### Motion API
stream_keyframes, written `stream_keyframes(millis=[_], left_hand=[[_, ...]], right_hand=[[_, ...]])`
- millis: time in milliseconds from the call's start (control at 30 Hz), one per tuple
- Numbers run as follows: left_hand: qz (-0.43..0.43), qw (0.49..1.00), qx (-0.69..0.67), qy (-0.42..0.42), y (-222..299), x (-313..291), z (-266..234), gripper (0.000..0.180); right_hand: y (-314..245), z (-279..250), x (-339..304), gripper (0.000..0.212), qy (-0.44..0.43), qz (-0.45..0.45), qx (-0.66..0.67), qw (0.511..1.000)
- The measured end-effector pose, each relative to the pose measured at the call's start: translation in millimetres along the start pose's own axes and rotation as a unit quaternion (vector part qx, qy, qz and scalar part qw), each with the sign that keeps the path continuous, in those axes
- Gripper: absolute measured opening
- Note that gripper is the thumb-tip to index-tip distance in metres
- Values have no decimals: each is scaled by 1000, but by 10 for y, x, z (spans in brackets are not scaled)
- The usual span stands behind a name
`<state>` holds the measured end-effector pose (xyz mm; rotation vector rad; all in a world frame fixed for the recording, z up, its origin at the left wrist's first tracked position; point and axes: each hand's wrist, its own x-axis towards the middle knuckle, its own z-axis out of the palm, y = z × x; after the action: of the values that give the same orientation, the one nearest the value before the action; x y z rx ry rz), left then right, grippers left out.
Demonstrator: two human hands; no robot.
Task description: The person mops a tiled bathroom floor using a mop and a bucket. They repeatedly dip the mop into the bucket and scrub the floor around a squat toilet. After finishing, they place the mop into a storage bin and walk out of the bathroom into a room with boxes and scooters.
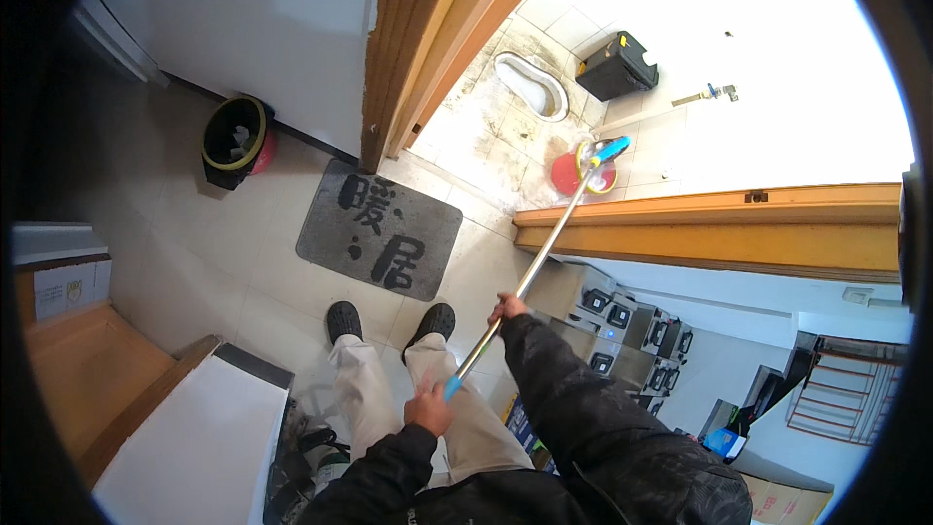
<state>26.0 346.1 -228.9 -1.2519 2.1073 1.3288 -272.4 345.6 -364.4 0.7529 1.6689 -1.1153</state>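
Observation:
My left hand is closed around the lower end of a long metal pole, by its blue grip. Farther up the shaft, my right hand grips it too. The pole slants away to the right through the doorway. Its blue head is over or against a red bucket with a yellow rim; whether they touch I cannot tell. What kind of tool the head makes it is unclear at this distance.
Past the wooden door frame lie a squat toilet, a black bin and a wall tap on stained tiles. A grey mat lies before my feet. A lined bin stands left; several metal-fronted units stand right.

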Motion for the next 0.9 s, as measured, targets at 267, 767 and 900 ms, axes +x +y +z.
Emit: stream_keyframes(millis=[267,767,900], left_hand=[[39,998,-37,22,-565,-148,570,37],[116,989,-71,64,-648,-118,683,42],[122,985,-85,88,-651,-146,664,41]], right_hand=[[100,35,-783,28,17,-9,63,998],[-9,160,-1880,25,-20,-112,83,990],[12,235,-1978,25,-26,-119,76,990]])
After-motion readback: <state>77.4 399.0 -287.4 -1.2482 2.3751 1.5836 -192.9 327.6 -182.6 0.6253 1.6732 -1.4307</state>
